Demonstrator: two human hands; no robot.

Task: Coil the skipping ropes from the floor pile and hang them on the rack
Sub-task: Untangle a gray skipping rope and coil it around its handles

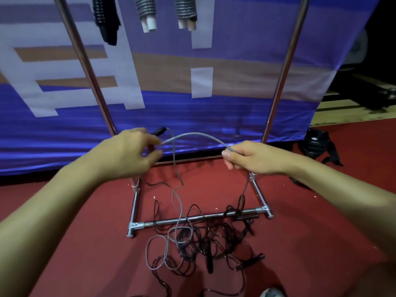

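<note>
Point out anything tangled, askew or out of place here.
The rope pile on the floor is a knot of loops draped over the rack's base bar. The grey rope held between both hands trails into it.

Coiled ropes [185, 11] cut off at top edge, shoe [271, 292] cropped below

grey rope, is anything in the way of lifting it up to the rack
Yes: the grey rope, held by left hand and right hand, trails into the black rope pile and crosses the rack's base bar.
</note>
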